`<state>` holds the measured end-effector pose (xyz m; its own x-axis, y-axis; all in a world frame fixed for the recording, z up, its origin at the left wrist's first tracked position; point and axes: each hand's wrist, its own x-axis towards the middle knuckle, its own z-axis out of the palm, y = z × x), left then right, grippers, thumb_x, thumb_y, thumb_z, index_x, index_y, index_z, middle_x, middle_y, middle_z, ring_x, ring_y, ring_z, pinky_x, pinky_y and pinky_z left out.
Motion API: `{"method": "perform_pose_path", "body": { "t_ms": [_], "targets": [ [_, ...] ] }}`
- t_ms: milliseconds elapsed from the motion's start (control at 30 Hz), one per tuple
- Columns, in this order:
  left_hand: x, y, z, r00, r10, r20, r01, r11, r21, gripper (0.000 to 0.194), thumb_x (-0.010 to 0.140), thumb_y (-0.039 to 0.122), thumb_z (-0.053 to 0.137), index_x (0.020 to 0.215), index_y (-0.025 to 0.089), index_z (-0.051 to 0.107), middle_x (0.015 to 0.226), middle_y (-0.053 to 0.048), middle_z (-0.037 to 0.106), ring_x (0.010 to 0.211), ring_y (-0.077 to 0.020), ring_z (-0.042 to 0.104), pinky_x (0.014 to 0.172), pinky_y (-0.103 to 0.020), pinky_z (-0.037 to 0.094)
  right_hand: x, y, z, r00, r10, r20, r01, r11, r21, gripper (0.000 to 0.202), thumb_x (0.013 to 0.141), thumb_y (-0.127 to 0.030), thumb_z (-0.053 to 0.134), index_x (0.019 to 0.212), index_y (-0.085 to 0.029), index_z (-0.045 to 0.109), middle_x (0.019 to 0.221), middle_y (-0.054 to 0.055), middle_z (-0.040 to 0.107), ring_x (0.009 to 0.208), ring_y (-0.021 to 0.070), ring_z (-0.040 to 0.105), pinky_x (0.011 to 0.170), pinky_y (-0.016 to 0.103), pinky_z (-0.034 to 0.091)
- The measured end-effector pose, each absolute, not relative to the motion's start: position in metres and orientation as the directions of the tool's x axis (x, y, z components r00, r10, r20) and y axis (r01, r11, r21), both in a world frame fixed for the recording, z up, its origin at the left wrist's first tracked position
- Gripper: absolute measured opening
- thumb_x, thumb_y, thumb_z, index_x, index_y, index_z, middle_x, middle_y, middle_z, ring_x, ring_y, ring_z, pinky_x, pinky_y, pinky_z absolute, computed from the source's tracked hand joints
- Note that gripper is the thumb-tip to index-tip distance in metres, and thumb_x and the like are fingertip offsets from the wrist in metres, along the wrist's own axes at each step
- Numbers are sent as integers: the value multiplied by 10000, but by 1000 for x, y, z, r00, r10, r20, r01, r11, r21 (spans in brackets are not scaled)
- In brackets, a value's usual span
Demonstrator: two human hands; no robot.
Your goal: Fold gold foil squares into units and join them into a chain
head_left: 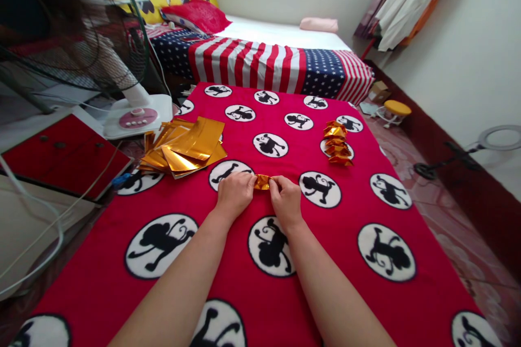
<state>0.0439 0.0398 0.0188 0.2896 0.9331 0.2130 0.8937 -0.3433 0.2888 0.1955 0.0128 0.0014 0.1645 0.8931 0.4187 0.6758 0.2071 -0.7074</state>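
In the head view, a small, shiny gold folded paper piece (262, 182) sits near the middle of the red monkey-print cloth (337, 295), its ends pinched in the closed grips of the left hand (236, 193) and right hand (286, 200).

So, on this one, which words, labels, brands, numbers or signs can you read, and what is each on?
None: no text can be read in this picture.
Fan base: any marks by its buttons are too small to read.
Gold sheets, folded pieces, and the gold piece between the left hand and right hand: no lettering visible.
Red cloth: pictures only.
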Motion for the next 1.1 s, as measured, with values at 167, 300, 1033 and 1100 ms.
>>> {"method": "perform_pose_path", "body": {
  "t_ms": [167,300,1033,1100],
  "targets": [
    [45,38,17,351,911,218,879,-401,260,372,978,304,366,810,188,676,855,-75,703,873,-212,630,696,-296,426,195,12,2,193,892,408,706,162,-689,206,876,-188,479,768,-198,654,727,43,691,659,176,619,665,276,431],
    [46,38,18,331,922,198,898,-373,232,380,982,294,353,819,180,677,850,-84,703,869,-214,636,685,-298,428,195,11,2,187,893,409,724,156,-672,206,874,-187,468,761,-200,640,719,39,680,657,176,610,653,276,415],
    [45,37,21,298,939,171,903,-335,267,401,976,345,366,804,196,696,830,-78,705,844,-209,635,642,-277,394,195,8,4,187,894,408,651,199,-733,228,887,-215,447,708,-198,587,621,-4,586,558,129,515,580,245,351],
    [43,37,21,288,944,162,894,-326,308,427,983,369,347,798,207,696,826,-67,706,828,-203,634,630,-276,371,195,8,4,189,892,410,655,197,-730,226,886,-214,446,704,-198,580,614,-9,576,552,127,504,582,245,345]
  ]
}}
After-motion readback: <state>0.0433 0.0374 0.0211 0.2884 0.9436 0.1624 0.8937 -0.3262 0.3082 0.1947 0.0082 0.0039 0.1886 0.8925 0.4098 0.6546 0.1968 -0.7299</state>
